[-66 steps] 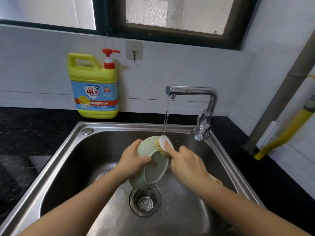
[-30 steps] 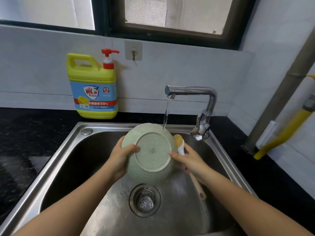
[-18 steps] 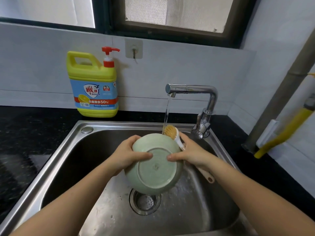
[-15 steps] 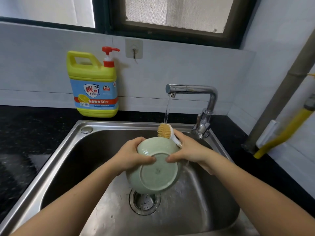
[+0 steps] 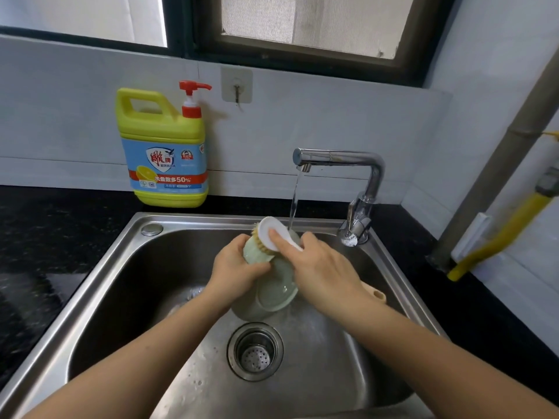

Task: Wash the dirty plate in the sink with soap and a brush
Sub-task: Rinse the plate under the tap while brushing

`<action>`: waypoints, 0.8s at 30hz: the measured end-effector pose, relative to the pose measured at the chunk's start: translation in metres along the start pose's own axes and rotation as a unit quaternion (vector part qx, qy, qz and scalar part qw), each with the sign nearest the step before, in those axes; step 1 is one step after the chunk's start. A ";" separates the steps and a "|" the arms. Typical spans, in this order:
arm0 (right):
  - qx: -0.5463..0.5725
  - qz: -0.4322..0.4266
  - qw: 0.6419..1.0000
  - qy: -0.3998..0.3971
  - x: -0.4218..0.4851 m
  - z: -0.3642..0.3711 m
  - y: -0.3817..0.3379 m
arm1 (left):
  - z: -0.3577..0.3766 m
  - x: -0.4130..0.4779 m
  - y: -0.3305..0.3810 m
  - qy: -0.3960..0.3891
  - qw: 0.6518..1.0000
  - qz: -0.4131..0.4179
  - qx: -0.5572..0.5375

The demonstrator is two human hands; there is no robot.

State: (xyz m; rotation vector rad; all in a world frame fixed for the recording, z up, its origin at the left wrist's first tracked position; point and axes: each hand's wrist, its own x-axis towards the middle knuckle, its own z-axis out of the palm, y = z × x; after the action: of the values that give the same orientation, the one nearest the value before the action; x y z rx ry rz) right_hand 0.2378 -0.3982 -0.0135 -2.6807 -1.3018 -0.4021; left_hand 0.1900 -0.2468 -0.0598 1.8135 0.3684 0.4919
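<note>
The only readable print is on the yellow soap jug, which stands on the dark counter at its back edge, against the wall behind the sink's back left corner. Its blue label carries large Chinese characters on a white shield, seemingly "雕牌", and a red band below reads "50%" after more characters. The smaller print is too fine to read.

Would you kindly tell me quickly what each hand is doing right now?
Left hand: closed on the green plate.
Right hand: closed on the brush, pressing it to the plate.
</note>
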 end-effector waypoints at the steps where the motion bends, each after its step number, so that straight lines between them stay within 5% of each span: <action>1: -0.009 -0.010 1.000 -0.004 -0.002 0.002 -0.002 | -0.001 0.001 0.000 0.008 1.000 -0.003 -0.011; 13: 0.092 0.191 0.972 -0.102 0.001 0.022 0.044 | -0.012 0.001 0.001 0.039 0.995 -0.037 -0.084; 24: 0.069 0.093 0.993 -0.021 0.010 0.008 0.029 | -0.015 0.002 0.002 0.025 0.994 -0.052 -0.093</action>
State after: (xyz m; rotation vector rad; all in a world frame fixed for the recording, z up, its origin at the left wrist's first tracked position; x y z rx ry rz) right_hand 0.2680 -0.4071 -0.0187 -2.6757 -1.0351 -0.2248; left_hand 0.1842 -0.2343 -0.0539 1.5954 0.4353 0.4828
